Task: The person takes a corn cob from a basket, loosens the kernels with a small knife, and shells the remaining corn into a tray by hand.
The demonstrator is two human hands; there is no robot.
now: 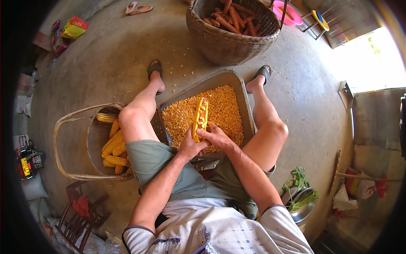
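Note:
An ear of dried yellow corn (pixel 201 119) stands tilted away from me between both hands, partly stripped, with its reddish cob showing along the middle. My left hand (pixel 189 146) grips its lower end from the left. From the right, my right hand (pixel 218 137) holds the same ear, its thumb lying on the kernels. Beneath the hands is a metal scoop-shaped pan (pixel 249 111) heaped with loose kernels (pixel 222 104), between my legs. Whole corn ears (pixel 113 144) lie in a handled wicker basket (pixel 89 149) beside my left knee.
A large woven basket (pixel 233 47) of bare red cobs (pixel 234 19) stands beyond the pan. Loose kernels dot the concrete floor. Metal bowl with greens (pixel 304 212) at right; wooden chair (pixel 68 219) at lower left; pink basin (pixel 293 19) and stool (pixel 318 19) at upper right.

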